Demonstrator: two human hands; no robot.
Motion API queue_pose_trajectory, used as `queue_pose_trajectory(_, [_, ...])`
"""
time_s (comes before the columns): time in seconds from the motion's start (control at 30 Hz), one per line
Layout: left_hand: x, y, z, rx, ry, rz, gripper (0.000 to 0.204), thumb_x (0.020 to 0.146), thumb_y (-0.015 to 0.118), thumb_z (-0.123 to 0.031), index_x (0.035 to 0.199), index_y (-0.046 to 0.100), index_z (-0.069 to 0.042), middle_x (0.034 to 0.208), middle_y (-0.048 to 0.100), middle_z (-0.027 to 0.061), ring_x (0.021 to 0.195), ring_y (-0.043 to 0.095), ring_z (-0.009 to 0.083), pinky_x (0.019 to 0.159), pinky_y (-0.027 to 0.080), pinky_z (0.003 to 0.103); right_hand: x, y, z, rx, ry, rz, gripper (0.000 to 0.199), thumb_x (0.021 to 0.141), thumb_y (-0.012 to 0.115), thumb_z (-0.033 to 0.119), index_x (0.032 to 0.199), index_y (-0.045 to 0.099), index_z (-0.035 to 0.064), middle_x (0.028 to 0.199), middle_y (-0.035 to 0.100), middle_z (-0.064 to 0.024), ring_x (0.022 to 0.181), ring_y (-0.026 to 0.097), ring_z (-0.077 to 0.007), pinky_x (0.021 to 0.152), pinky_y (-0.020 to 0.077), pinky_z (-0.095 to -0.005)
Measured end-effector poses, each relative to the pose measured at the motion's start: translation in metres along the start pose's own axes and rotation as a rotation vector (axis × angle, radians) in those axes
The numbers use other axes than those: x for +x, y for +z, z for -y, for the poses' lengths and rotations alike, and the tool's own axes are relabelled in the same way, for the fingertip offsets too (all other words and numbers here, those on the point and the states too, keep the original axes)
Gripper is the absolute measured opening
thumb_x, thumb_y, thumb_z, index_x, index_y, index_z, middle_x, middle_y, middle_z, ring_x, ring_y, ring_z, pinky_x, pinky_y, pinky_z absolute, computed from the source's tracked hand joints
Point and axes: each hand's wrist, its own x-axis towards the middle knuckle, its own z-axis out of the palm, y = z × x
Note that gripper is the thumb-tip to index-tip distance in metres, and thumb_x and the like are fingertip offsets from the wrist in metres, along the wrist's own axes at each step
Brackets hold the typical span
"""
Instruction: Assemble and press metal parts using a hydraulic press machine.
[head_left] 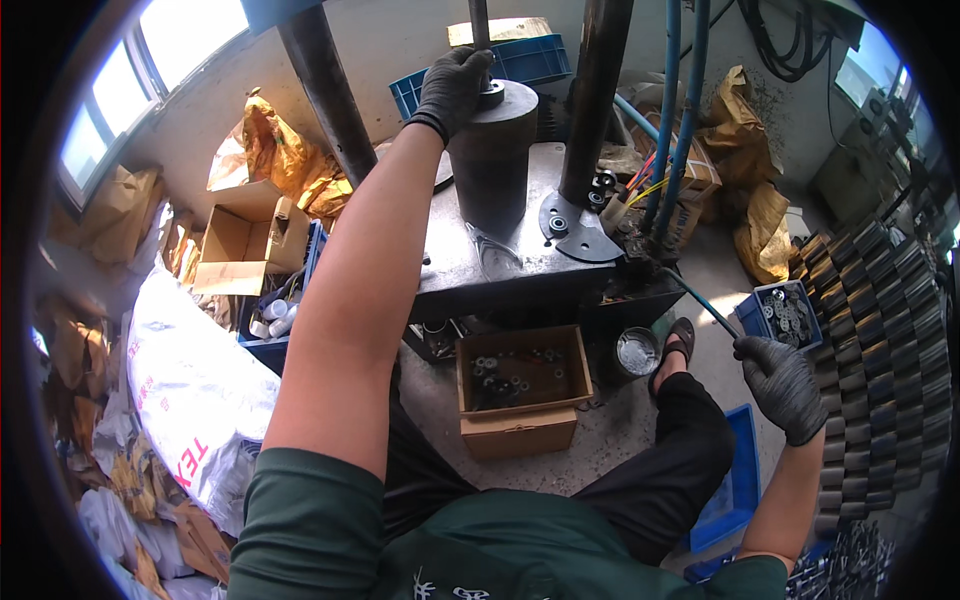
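Observation:
My left hand [455, 88], in a dark grey glove, is closed around the lower end of an upright metal rod [479, 22]. Just below its fingers a small dark ring [492, 95] rests on top of a thick steel cylinder [492, 165]. That cylinder stands on a metal press table [450, 262] between two dark columns. Circlip pliers [494, 254] lie at its foot, beside a fan-shaped steel plate [585, 236] carrying a small bearing. My right hand [782, 388], gloved too, grips the end of a long lever [703, 302] that slopes up to the press.
Under the table sit an open cardboard box [523, 432] with small rings and a metal can [636, 354]. A blue bin of metal parts [778, 314] and stacked steel tubes [885, 370] stand right. Left are a white sack [190, 375] and an open carton [250, 240].

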Motion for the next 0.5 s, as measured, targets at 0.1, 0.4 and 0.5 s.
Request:
queue_pose_trajectory(0.1, [0.002, 0.021, -0.005, -0.153, -0.053, 0.063, 0.028, 0.100, 0.062, -0.026, 0.112, 0.067, -0.002, 0.082, 0.061, 0.0015, 0.074, 0.058, 0.0102, 0.070, 0.054, 0.026, 0.016, -0.022, -0.003, -0.296, -0.099, -0.223, 0.022, 0.086, 0.061, 0.002, 0.106, 0.068, 0.0013, 0.092, 0.069, -0.0211, 0.087, 0.069, -0.0388, 0.077, 0.0548, -0.0444])
queue_pose_trajectory(0.4, [0.032, -0.001, 0.056, -0.355, -0.069, 0.108, 0.039, 0.105, 0.056, -0.028, 0.138, 0.057, -0.007, 0.097, 0.062, 0.0025, 0.087, 0.059, 0.0105, 0.079, 0.057, 0.027, 0.178, -0.078, -0.001, -0.360, -0.128, -0.796, 0.021, 0.085, 0.059, 0.026, 0.093, 0.073, 0.0112, 0.089, 0.073, -0.0156, 0.085, 0.071, -0.0340, 0.078, 0.0569, -0.0454])
queue_pose_trajectory(0.5, [0.059, -0.054, 0.086, -0.026, 0.252, 0.160, 0.042, 0.107, 0.053, -0.030, 0.142, 0.056, -0.008, 0.105, 0.066, 0.0042, 0.094, 0.062, 0.0107, 0.087, 0.055, 0.026, 0.215, -0.085, 0.011, -0.363, -0.068, -0.720, 0.029, 0.084, 0.062, 0.033, 0.090, 0.076, 0.0087, 0.092, 0.074, -0.0195, 0.090, 0.073, -0.0345, 0.081, 0.0575, -0.0454])
